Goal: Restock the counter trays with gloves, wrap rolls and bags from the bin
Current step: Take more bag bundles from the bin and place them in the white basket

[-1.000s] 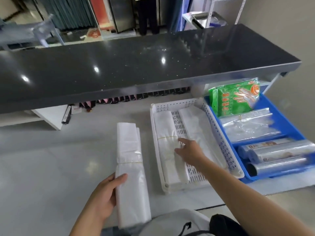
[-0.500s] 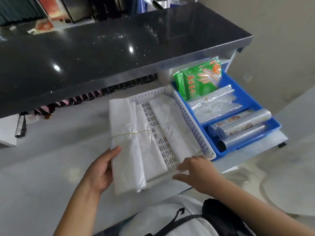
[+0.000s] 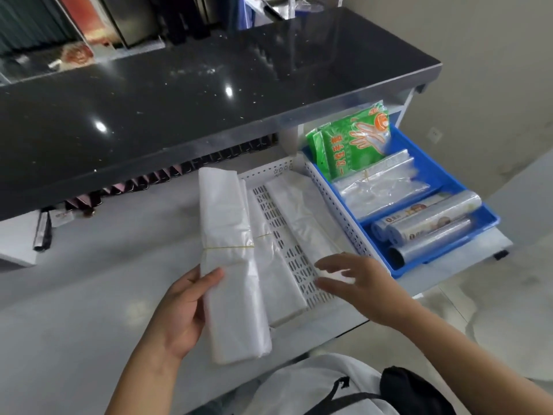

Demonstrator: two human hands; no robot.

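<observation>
The left hand [image 3: 176, 316], thumb curled over its near end, grips a long banded bundle of white plastic bags [image 3: 230, 265] over the left edge of the white perforated plastic tray [image 3: 294, 259], which holds two more flat bag bundles; the blue plastic bin [image 3: 431, 163] to the right holds green glove packets [image 3: 347, 145], clear bags and shiny wrap rolls [image 3: 431, 229]. The tray's left wall is hidden beneath the held bundle. Since half a second ago the right hand [image 3: 359, 280] has lifted off the tray's near rim and now hovers, fingers spread, holding nothing.
</observation>
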